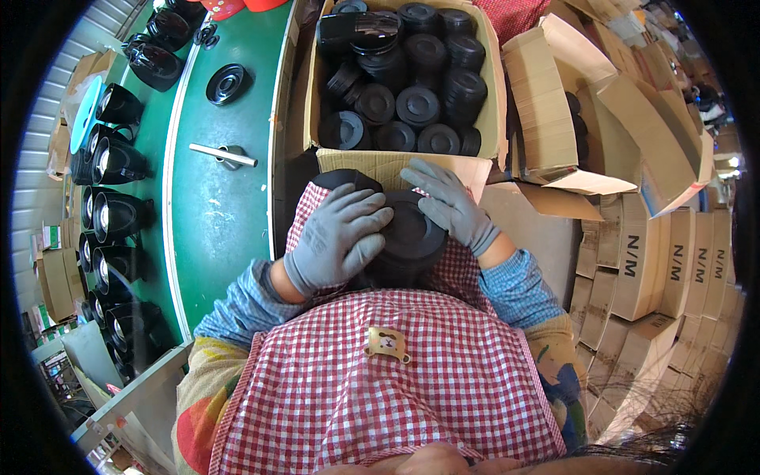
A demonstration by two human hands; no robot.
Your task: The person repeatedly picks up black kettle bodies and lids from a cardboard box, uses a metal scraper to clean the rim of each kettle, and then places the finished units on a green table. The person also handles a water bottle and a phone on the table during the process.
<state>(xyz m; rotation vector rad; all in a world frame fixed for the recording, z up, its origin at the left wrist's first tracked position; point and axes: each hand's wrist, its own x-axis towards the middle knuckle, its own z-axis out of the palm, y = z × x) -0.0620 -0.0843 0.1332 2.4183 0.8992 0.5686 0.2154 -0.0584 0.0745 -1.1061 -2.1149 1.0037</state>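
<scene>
On my lap, over the red checked apron (380, 404), rests a black round disc-like part (408, 229) with a raised ring on its face. Grey work gloves cover both hands. My left hand (336, 237) lies along the disc's left edge, fingers stretched and slightly apart, thumb near the rim. At the upper right edge, my right hand (453, 202) has its fingers extended, the lower ones close to the rim. Whatever lies under the disc is mostly hidden. Just ahead stands an open cardboard box (313, 103) packed with stacked black round parts (417, 105).
Along the green workbench (210, 277) at left stand several black jug-like bodies (119, 215). A metal rod-and-socket tool (229, 157) and a black round part (227, 84) lie there too. Right are another open carton (546, 103) and stacked cartons (633, 261).
</scene>
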